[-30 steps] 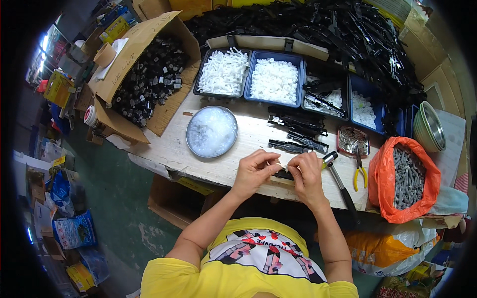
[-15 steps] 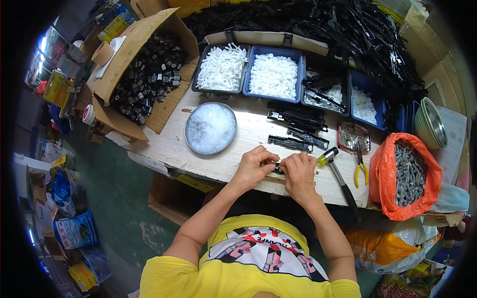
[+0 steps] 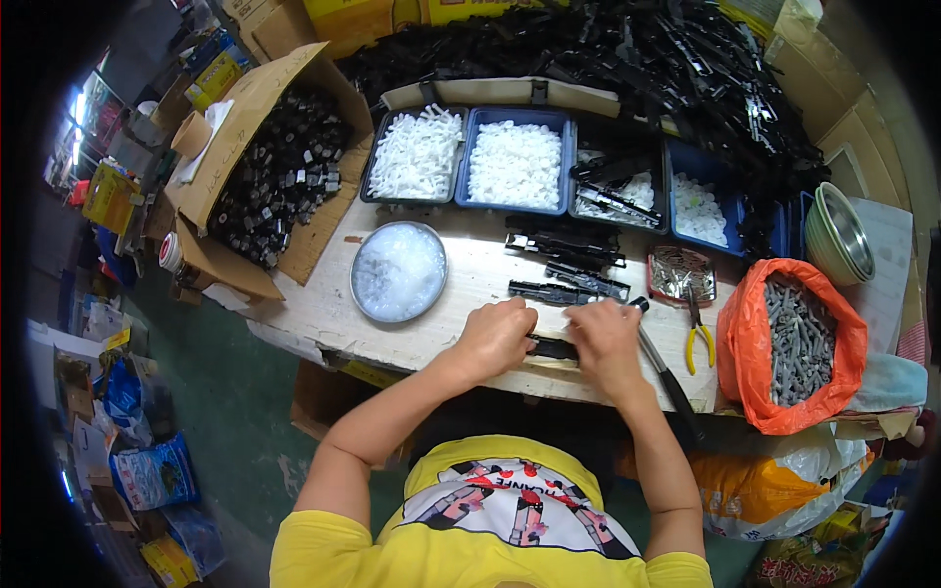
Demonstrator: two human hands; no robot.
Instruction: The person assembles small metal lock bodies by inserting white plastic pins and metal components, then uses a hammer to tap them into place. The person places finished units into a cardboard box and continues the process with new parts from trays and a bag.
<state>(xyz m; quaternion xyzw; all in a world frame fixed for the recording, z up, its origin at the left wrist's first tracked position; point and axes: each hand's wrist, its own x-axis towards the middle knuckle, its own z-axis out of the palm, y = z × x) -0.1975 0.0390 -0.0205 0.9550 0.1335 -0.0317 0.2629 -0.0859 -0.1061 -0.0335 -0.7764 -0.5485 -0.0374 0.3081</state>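
Both hands have slid down toward the table's [image 3: 323, 314] near edge, away from the round dish [image 3: 399, 270]. The left hand [image 3: 493, 338] and right hand [image 3: 606, 345] now pinch the ends of a black part [image 3: 554, 347] lying right of the dish; it seems pressed flat, perhaps being fitted together, though fingers hide the joint.

Bright, even overhead light, soft shadows, sharp centre; fisheye bends edges into a dark rim.

Both hands [image 3: 549, 338] on black part [image 3: 554, 347], workbench [image 3: 323, 314].
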